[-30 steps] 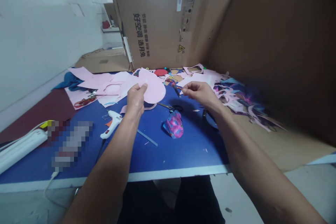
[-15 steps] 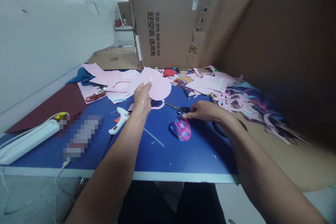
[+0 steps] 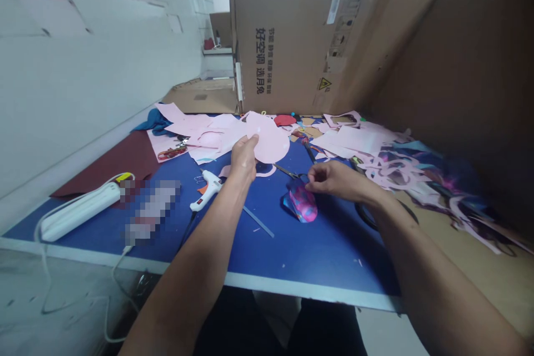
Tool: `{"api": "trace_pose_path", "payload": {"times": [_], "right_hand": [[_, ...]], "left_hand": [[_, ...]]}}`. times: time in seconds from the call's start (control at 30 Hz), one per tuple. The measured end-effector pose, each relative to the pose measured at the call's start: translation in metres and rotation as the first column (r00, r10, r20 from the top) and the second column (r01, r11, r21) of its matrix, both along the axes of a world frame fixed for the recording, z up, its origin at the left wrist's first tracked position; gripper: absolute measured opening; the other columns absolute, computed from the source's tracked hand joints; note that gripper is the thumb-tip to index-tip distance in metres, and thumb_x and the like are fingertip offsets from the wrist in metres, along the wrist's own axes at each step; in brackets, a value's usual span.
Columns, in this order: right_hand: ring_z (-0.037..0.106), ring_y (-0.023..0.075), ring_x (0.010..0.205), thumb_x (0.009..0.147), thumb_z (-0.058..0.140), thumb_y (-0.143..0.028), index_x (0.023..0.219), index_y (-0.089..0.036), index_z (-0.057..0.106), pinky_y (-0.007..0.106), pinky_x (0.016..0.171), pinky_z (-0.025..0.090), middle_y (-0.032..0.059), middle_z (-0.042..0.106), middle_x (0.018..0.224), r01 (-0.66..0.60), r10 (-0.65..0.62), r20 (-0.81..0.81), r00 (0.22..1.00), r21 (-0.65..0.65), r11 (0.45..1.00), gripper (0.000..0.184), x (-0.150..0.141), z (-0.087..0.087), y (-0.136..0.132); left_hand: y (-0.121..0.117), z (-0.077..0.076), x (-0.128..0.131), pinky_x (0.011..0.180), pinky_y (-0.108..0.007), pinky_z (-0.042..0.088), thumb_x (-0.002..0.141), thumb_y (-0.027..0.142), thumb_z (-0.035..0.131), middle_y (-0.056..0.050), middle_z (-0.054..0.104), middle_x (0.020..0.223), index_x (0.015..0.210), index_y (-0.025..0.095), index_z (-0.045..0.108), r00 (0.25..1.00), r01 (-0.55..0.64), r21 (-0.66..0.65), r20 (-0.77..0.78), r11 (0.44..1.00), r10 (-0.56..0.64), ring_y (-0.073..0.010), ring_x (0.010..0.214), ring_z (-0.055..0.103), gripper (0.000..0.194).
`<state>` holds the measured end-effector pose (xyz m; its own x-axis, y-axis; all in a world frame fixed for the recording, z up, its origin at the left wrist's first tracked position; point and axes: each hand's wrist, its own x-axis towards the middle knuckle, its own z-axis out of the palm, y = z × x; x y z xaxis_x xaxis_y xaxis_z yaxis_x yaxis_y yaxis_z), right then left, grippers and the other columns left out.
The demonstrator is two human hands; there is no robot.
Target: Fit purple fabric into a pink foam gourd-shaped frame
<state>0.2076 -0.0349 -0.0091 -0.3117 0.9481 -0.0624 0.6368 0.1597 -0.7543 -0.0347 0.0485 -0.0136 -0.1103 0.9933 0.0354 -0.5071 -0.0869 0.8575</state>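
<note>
A round pink paper cutout (image 3: 272, 136) is pinched between the thumb and fingers of my left hand (image 3: 244, 160), raised over the far part of the table. My right hand (image 3: 334, 179) is closed, its fingertips at the upper edge of a small pink-and-blue patterned piece (image 3: 303, 204). Whether that piece is cloth or paper I cannot tell. Just behind it lie scissors (image 3: 287, 170) with dark handles, partly hidden by my right hand. A white glue gun (image 3: 207, 189) rests on the blue tabletop (image 3: 267, 258), left of my left forearm.
Pink paper sheets (image 3: 217, 130) and cut scraps (image 3: 396, 169) cover the back and right. A white power strip (image 3: 81, 211), a maroon sheet (image 3: 112, 164) and a thin strip (image 3: 258, 221) lie nearer. A big cardboard box (image 3: 304, 39) walls off the far side.
The view has shifted, so everything sits further right in the picture. The patterned piece has turned slightly at my right fingertips. My left hand keeps its hold on the pink cutout.
</note>
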Motion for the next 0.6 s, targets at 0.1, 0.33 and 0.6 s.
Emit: {"api": "trace_pose_path", "payload": {"times": [0.1,0.33,0.6], "right_hand": [[0.051,0.0149,0.063,0.073,0.083,-0.045,0.073,-0.024,0.064,0.029,0.060,0.037,-0.0031,0.063,0.067,0.033,-0.033,-0.171,0.985,-0.003,0.999,0.028,-0.004,0.004,-0.002],[0.058,0.0161,0.065,0.070,0.092,-0.053,0.079,-0.023,0.068,0.030,0.063,0.045,-0.0011,0.068,0.070,0.082,-0.079,-0.340,0.937,-0.005,0.997,0.039,-0.008,0.014,-0.005],[0.056,0.0155,0.064,0.072,0.093,-0.063,0.080,-0.021,0.073,0.031,0.063,0.042,-0.0008,0.067,0.070,0.085,-0.080,-0.333,0.940,0.001,0.996,0.047,-0.005,0.019,-0.007]], "left_hand": [[-0.003,0.002,0.000,0.100,-0.045,0.067,0.090,0.026,0.077,-0.011,0.085,0.098,0.096,0.017,0.076,0.999,0.032,0.009,-0.012,0.999,-0.032,-0.0309,0.113,0.081,0.010],[-0.007,0.001,0.000,0.096,-0.047,0.068,0.088,0.029,0.081,-0.011,0.086,0.098,0.098,0.018,0.077,0.997,0.074,0.006,-0.032,0.997,-0.074,-0.0310,0.107,0.082,0.016],[-0.009,0.010,0.002,0.098,-0.039,0.065,0.096,0.025,0.077,-0.011,0.085,0.104,0.110,0.016,0.077,0.987,0.114,-0.016,0.112,0.993,-0.111,-0.0260,0.104,0.081,0.017]]}}
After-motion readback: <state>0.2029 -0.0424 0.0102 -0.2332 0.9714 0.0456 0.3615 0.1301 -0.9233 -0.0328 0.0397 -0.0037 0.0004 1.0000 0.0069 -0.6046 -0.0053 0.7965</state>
